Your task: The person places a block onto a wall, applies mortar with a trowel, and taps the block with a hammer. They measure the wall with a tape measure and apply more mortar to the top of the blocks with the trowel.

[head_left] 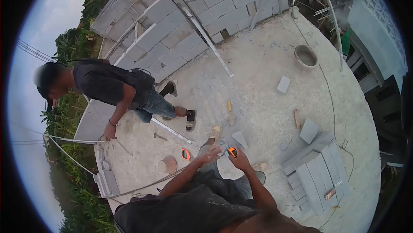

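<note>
My right hand (239,160) is closed around an orange and black tape measure (232,151), held in front of my body. A short way to its left, my left hand (208,156) has its fingers stretched out and apart, with nothing visible in it. Whether any blade is pulled out of the tape cannot be made out. Below the hands, a pale grey block piece (239,139) lies on the concrete floor. An orange-handled tool (185,154) rests left of my left hand, and a trowel (231,114) with a yellow handle lies farther ahead.
A co-worker (105,82) walks at the left beside the grey block wall (172,35). Stacked blocks (316,173) stand at the right. A mortar bucket (306,56), another bucket (167,164), a hammer (160,136), metal props (211,46) and a cable (331,99) are around the floor.
</note>
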A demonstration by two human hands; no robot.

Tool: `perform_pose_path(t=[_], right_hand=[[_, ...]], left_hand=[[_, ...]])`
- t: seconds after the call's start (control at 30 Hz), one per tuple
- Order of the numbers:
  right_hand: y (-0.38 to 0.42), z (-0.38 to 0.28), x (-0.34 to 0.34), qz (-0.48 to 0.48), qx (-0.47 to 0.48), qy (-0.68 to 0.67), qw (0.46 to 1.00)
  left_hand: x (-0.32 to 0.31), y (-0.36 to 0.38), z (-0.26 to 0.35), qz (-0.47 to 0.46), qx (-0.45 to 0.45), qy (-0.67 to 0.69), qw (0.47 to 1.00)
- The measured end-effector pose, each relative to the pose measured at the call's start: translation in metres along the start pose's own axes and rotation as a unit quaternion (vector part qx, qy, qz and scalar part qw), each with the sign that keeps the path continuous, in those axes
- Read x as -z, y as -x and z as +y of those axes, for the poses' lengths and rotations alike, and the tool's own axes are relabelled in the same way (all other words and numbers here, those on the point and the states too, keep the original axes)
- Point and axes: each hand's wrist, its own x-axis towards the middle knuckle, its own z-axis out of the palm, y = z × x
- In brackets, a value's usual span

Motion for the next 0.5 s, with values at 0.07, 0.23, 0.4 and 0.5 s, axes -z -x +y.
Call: perform_pose_path(t=[0.07,0.23,0.4,0.5], right_hand=[[-0.035,-0.055,-0.020,-0.023,0.067,0.052,0.996],[-0.135,-0.145,-0.055,-0.025,0.080,0.214,0.973],[-0.245,-0.232,-0.081,-0.033,0.089,0.366,0.926],[-0.314,-0.265,-0.079,-0.065,0.134,0.442,0.884]], left_hand=[[0.027,-0.010,0.022,-0.036,-0.020,0.046,0.998],[0.129,-0.052,0.077,-0.067,-0.048,0.088,0.993],[0.240,-0.103,0.138,-0.043,-0.100,0.133,0.985],[0.331,-0.104,0.166,-0.063,-0.160,0.244,0.954]])
